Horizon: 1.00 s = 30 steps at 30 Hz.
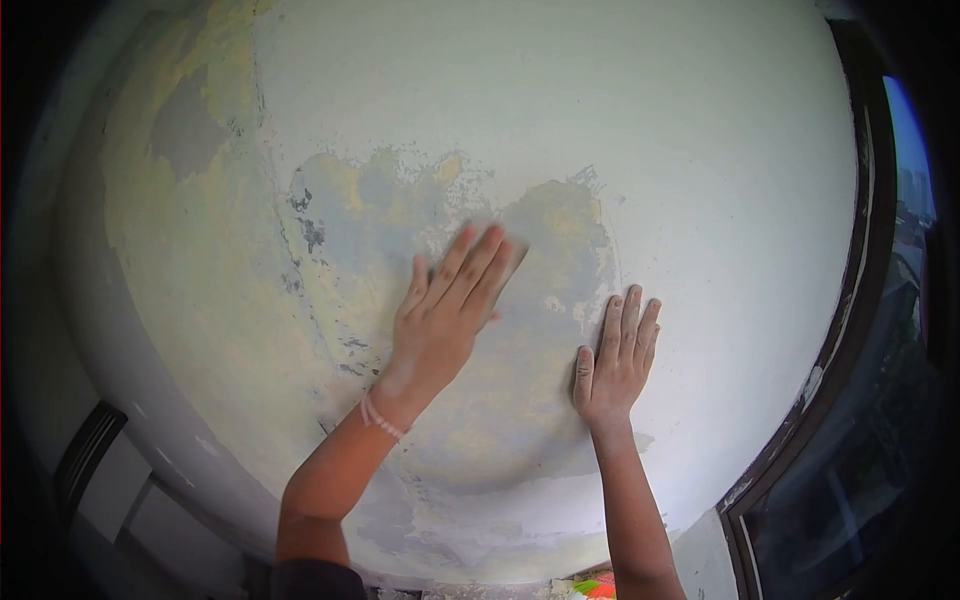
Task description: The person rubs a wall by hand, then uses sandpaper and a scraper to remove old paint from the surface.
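Note:
My left hand (445, 315), with a beaded bracelet (380, 418) at its wrist, lies against the patchy part of the wall (540, 400). A thin grey pad (517, 262) shows as a blurred edge beside its fingers, and the thumb tip shows below. The rest of the pad is hidden under the hand. Lower and to the right, my right hand (620, 360) rests flat on the wall with its fingers stretched out and pale dust on them. It holds nothing. Yellow, grey and white patches with chipped edges surround the left hand.
A dark-framed window (862, 200) runs down the right side. Cracks and dark chips (312, 235) mark the wall left of centre. A dark slatted object (92, 450) is at the lower left. Something red and green (597, 587) shows at the bottom edge.

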Each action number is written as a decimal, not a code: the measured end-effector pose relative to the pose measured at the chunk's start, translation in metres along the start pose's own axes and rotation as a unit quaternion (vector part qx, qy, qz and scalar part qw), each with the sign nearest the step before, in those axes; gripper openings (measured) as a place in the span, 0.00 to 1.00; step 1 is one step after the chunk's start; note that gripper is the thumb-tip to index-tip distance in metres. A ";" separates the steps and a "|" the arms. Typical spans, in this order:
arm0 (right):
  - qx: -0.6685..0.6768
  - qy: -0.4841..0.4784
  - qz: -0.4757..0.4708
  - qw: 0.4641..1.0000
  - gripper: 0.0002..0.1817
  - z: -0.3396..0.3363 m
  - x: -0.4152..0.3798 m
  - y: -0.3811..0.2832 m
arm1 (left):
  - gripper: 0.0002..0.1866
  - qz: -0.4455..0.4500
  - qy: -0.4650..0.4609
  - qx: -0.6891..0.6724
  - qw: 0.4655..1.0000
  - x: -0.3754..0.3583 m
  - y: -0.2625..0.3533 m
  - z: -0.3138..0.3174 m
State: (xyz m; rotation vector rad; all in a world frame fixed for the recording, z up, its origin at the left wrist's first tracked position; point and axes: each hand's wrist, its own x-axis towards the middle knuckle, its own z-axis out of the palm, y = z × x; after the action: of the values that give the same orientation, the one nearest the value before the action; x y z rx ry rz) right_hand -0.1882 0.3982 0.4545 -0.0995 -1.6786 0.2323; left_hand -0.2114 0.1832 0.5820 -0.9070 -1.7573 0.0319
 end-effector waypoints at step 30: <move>0.002 -0.002 0.024 1.000 0.33 0.007 -0.015 -0.003 | 0.42 -0.014 -0.044 0.064 0.997 -0.030 0.001 -0.008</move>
State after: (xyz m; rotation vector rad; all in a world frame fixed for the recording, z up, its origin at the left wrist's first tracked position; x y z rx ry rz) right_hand -0.1929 0.3921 0.4398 -0.1363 -1.6811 0.2734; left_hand -0.2011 0.1634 0.5610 -0.7977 -1.8281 0.1664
